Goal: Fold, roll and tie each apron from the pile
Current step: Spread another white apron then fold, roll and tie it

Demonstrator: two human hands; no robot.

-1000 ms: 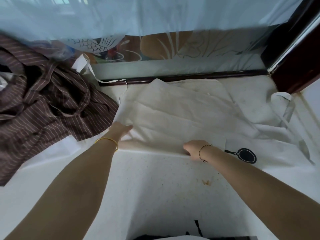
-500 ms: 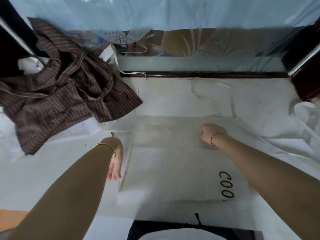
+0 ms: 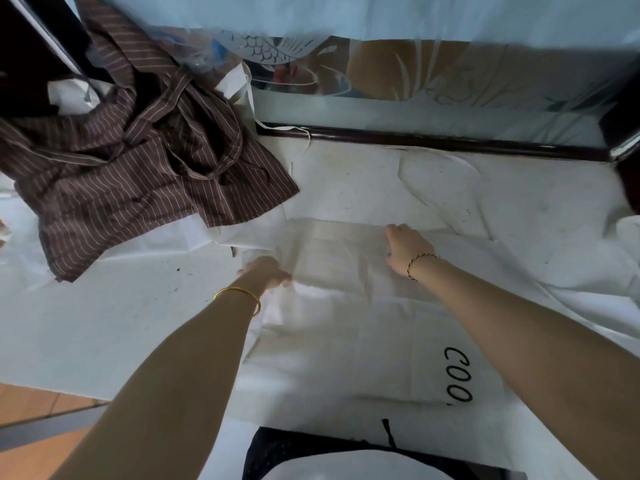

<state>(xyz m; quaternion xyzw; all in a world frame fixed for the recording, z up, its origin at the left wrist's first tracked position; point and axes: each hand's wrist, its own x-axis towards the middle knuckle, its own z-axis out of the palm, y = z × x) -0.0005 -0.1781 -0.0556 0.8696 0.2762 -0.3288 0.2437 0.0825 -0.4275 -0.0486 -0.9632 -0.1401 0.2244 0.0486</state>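
Both hands have slid onto the far fold of the white apron [image 3: 346,327] since half a second back. Left hand [image 3: 268,271] sits at the fold's left edge, fingers hidden, grip unclear. Right hand [image 3: 407,249] presses knuckles down, fingers curled on cloth. White apron lies folded on the table [image 3: 104,323], striped brown aprons [image 3: 131,161] heaped far left

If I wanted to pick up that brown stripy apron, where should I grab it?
Probably by one of the looped straps on top of the brown striped apron. It lies crumpled in a heap at the far left of the table, and the straps stand up from the folds, so fingers could hook one from above. The flat corner nearest the white apron would be harder to pinch.
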